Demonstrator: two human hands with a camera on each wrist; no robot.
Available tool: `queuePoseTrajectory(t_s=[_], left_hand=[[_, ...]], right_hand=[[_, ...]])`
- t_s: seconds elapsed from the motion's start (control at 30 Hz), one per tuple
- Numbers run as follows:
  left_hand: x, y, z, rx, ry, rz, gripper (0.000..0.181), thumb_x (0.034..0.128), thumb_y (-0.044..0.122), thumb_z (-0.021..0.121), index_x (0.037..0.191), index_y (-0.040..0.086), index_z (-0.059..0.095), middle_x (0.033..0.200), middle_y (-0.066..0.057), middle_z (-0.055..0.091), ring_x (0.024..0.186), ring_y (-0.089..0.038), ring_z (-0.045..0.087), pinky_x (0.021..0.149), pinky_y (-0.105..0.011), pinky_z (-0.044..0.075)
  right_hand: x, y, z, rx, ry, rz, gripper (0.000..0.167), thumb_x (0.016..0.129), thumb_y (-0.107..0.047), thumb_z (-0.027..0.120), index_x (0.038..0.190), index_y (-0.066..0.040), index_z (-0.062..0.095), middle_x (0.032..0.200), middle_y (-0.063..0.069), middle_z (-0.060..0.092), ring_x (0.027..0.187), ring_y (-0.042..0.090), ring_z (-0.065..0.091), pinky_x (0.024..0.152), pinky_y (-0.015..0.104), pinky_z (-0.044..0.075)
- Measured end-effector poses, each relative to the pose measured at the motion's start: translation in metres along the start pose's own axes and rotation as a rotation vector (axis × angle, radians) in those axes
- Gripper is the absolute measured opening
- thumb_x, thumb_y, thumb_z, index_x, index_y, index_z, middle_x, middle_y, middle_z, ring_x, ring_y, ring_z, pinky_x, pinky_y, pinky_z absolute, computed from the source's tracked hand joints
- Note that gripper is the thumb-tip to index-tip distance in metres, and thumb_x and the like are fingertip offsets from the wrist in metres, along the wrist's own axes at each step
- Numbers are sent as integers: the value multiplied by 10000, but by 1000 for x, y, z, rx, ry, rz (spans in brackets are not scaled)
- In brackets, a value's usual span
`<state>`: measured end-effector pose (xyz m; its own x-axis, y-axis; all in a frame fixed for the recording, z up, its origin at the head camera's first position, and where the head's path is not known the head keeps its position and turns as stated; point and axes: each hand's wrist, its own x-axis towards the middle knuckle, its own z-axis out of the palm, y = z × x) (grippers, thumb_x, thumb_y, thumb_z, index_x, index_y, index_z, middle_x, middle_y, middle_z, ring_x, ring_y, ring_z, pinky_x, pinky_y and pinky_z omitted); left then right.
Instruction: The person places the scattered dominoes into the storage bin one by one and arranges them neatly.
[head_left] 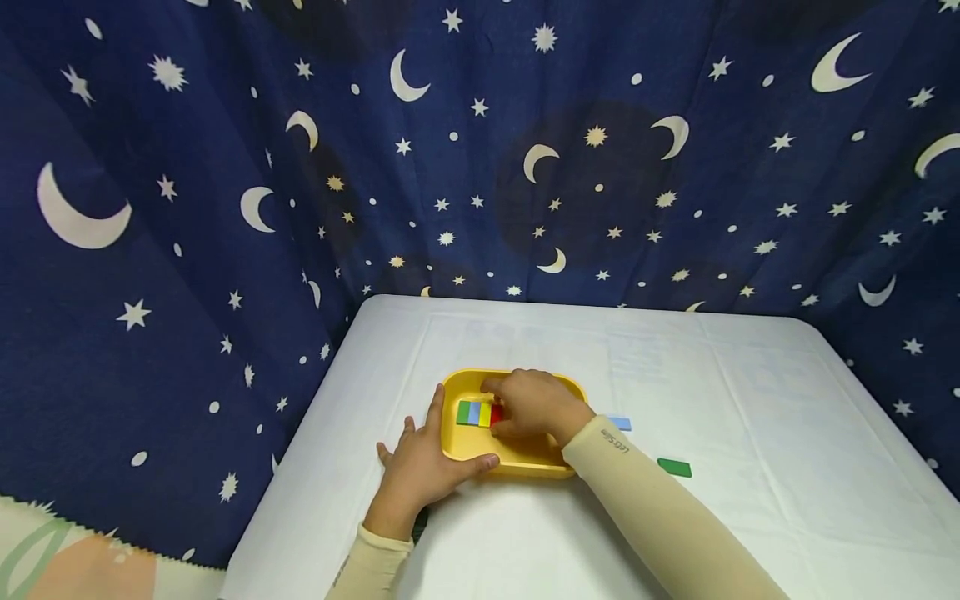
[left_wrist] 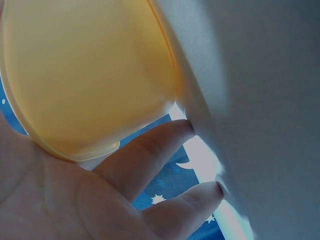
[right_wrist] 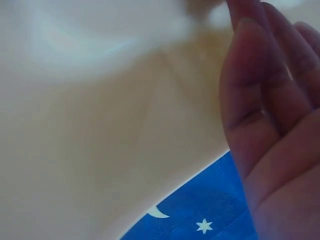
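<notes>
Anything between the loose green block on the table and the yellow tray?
Yes: in the head view, the right arm's sleeve crosses between the green block and the yellow tray. Whatever the sleeve covers is hidden.

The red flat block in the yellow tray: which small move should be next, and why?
Perhaps the right hand should gently press the red flat block snug against the yellow flat block, since its fingers are at the red one, which lies beside the yellow one in a row inside the yellow rounded tray.
</notes>
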<state>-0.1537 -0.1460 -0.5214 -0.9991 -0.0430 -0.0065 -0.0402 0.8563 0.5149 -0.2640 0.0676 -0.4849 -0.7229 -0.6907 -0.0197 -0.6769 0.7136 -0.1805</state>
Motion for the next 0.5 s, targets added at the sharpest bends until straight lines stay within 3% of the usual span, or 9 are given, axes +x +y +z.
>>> queuePoseTrajectory(t_s=[0.1,0.3,0.5], left_hand=[[-1,-1,-1,8,2,-9,1450,569,1031,634,1713,351,59,1507,-94,596,1475,-528,377,1016,-926,99],[0,-1,2,1,1,2,1449,571,1025,644,1714,343,71,1527,-96,578,1475,-535,372,1012,-929,91],[1,0,3,-4,6,1,1445,580,1008,665,1715,332,78,1508,-100,595,1473,-545,369,1007,-932,82]], right_hand=[[-2,-2,-3,14,5,-9,601,852,-453,865,1354,-185,672,777,-100,616,701,148,575,678,333,512],[-15,-2,-11,28,4,30,484,878,-420,851,1269,-175,705,786,-67,650,684,152,569,652,348,510],[-24,-2,-22,57,49,17,519,915,-428,811,1336,-142,709,1102,-5,766,898,185,680,848,417,573]])
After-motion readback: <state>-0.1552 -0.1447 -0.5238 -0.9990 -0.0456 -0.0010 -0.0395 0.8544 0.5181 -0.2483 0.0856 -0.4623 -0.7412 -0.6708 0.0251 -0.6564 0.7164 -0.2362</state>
